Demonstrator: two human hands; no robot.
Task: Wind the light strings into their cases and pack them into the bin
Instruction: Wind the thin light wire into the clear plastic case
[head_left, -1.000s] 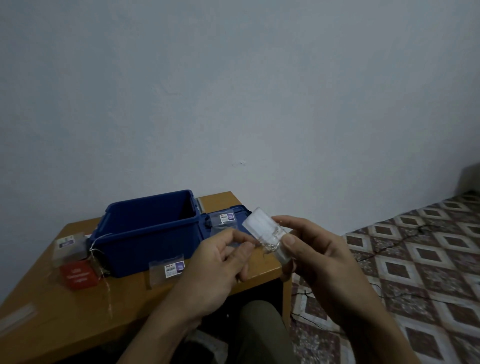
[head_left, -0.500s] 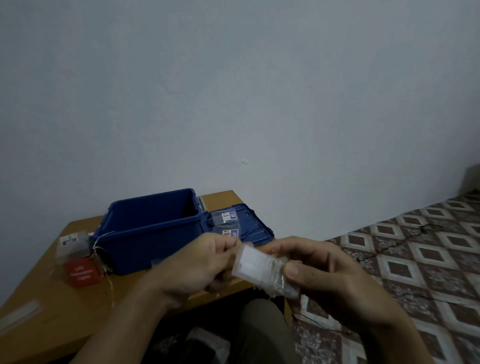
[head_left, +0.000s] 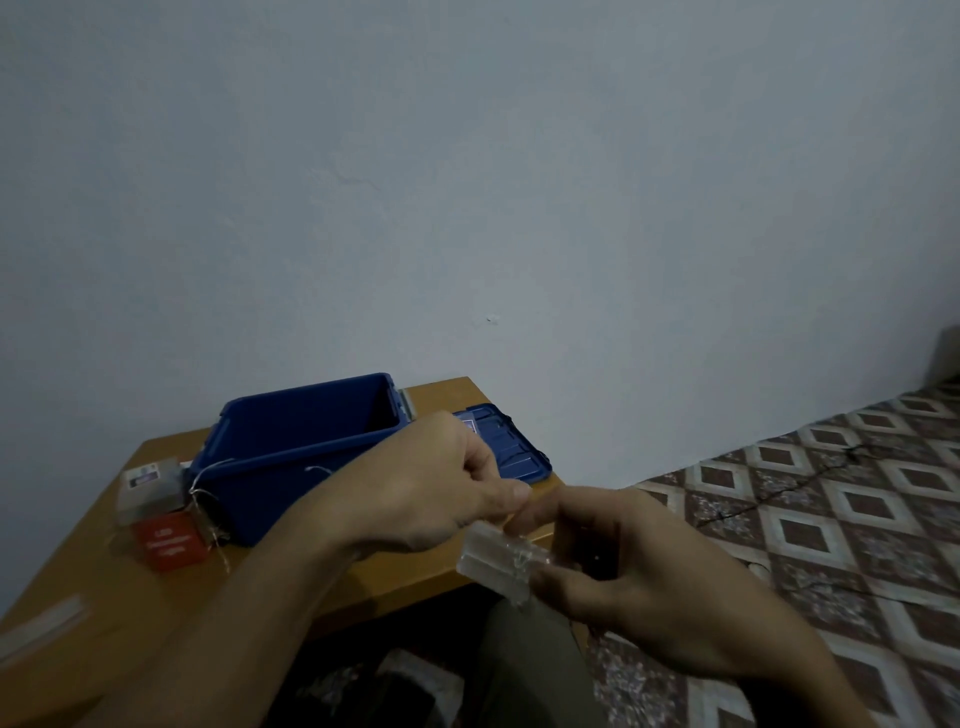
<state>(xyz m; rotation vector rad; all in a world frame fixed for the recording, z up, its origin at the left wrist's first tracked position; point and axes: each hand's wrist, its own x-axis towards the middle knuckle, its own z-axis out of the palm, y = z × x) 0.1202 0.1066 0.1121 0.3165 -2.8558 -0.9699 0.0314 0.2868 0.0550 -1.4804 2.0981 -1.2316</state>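
My right hand (head_left: 613, 561) grips a small clear plastic case (head_left: 493, 561) with thin wire light string inside, held low in front of the table's near edge. My left hand (head_left: 441, 488) hovers just above the case with fingers curled and thumb pinched to the fingertips; whether it pinches the fine wire I cannot tell. The open blue bin (head_left: 296, 447) stands on the wooden table (head_left: 104, 597) behind my hands. Its blue lid (head_left: 519, 452) lies to the right of it. A loose wire string (head_left: 208, 514) hangs over the bin's left corner.
Left of the bin sit a grey-white boxed case (head_left: 150, 488) and a red packet (head_left: 169, 540). A clear strip (head_left: 41, 623) lies at the table's left front. Patterned floor tiles (head_left: 831, 519) with a dark cable spread to the right. A plain wall rises behind.
Both hands dropped lower and toward me with the case. My left hand moved up over the case, covering the small labelled packets on the table and lid.
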